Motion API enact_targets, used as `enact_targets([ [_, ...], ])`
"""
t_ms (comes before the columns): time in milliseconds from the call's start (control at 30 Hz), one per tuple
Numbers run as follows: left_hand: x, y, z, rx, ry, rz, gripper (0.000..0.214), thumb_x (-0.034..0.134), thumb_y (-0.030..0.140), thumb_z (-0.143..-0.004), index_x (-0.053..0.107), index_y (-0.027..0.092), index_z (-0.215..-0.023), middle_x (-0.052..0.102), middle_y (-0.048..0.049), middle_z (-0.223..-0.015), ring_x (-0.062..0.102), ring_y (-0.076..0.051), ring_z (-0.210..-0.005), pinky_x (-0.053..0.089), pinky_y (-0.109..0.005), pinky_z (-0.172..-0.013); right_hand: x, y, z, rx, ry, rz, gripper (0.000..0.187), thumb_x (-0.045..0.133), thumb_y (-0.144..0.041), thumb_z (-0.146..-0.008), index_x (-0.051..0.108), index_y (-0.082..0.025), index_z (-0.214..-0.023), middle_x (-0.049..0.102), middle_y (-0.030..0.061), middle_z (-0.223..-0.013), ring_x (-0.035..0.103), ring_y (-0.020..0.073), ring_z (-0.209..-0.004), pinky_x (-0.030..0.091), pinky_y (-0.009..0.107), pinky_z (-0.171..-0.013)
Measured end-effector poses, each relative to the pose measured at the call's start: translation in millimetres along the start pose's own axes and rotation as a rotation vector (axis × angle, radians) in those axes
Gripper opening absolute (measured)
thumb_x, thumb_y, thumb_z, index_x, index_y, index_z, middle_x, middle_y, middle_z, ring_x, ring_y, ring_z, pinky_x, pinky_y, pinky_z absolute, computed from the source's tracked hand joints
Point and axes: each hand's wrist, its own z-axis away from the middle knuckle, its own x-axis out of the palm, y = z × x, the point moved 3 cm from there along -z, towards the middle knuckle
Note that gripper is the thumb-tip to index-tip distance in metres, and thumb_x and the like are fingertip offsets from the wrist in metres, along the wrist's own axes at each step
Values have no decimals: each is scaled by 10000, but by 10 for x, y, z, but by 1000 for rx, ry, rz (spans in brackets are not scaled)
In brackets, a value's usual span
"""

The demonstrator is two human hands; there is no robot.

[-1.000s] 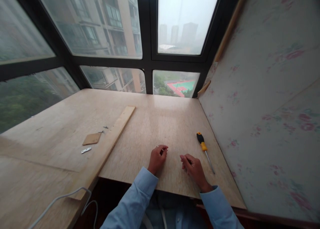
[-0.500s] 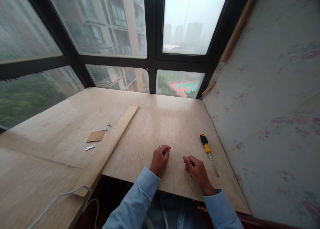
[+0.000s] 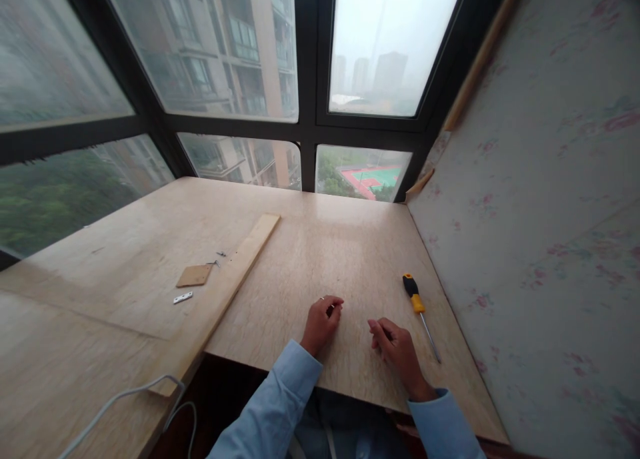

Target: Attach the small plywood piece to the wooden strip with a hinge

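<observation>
Both of my hands rest on a pale marble-patterned desk top [image 3: 340, 245] near its front edge. My left hand [image 3: 323, 323] is loosely curled, with a ring on one finger, and nothing shows in it. My right hand [image 3: 395, 347] is curled too, fingers bent under, with nothing visible in it. A screwdriver [image 3: 421, 314] with a yellow and black handle lies on the desk just right of my right hand, its shaft pointing towards me. Light blue sleeves cover both forearms.
A long wooden strip [image 3: 220, 295] lies diagonally left of my hands. Beyond it are a small brown board piece [image 3: 195, 275], a small metal plate [image 3: 183, 298] and a few screws [image 3: 220, 254]. A white cable [image 3: 125, 395] hangs lower left. A floral papered wall [image 3: 540, 212] stands right, windows ahead.
The view has shifted slightly right and down. My hands stay curled in the same places on the desk. Nothing was picked up or put down.
</observation>
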Motion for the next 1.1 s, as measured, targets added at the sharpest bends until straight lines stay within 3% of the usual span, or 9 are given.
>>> enact_targets([
  [133,-68,-95,-34,-78,-18,118,172,524,176,-826,680,152,-894,692,-45,-809,635,-131,-598,507,-266,-614,1,34,5,18,-12,6,446,470,-562,-887,581,-189,-669,576,-15,-508,483,110,-371,381,221,-411],
  [233,-376,-225,-130,-66,91,46,165,522,161,-826,678,160,-882,697,-49,-825,650,-145,-658,513,-263,-621,-2,59,10,34,-28,16,477,469,-607,-862,594,-188,-669,575,-11,-508,485,116,-371,390,227,-409],
  [367,-1207,-376,-195,-29,391,-308,222,472,97,-827,660,174,-916,695,-82,-945,645,-192,-862,524,-309,-739,-19,113,15,61,-57,70,515,464,-660,-828,602,-192,-663,588,-2,-515,509,128,-393,419,233,-429],
  [467,-1905,-444,-64,-131,546,-657,245,504,115,-817,628,147,-1026,669,-128,-1027,617,-247,-987,483,-385,-893,-32,151,9,95,-83,102,528,474,-690,-797,611,-197,-668,606,2,-526,523,134,-403,439,235,-441],
  [567,-2439,-526,196,-335,541,-930,463,654,314,-779,554,85,-1169,618,-207,-1152,561,-343,-1082,450,-456,-917,-44,148,4,139,-94,116,552,490,-728,-748,629,-200,-667,620,11,-527,540,147,-408,456,241,-443],
  [633,-2661,-597,381,-437,488,-971,649,709,464,-725,510,86,-1213,613,-216,-1158,550,-362,-1102,442,-458,-916,-55,125,4,151,-82,130,569,497,-751,-713,640,-203,-658,624,17,-519,546,156,-405,460,249,-437],
  [767,-2823,-714,618,-495,352,-790,897,752,601,-615,435,116,-1300,599,-193,-1223,548,-339,-1150,418,-410,-969,-77,93,-7,146,-51,167,560,516,-763,-672,619,-218,-600,625,25,-502,542,166,-386,467,266,-427],
  [900,-2791,-731,678,-484,245,-658,1064,809,572,-526,381,98,-1377,602,-202,-1224,553,-350,-1145,427,-409,-968,-91,100,-22,147,-39,178,544,523,-757,-671,611,-224,-604,631,32,-501,549,181,-383,469,276,-404],
  [1100,-2677,-711,695,-383,218,-730,1125,842,473,-511,333,69,-1430,572,-215,-1269,511,-373,-1178,409,-434,-995,-101,58,8,148,-31,206,532,511,-741,-700,611,-222,-641,622,19,-506,532,168,-372,456,273,-407],
])
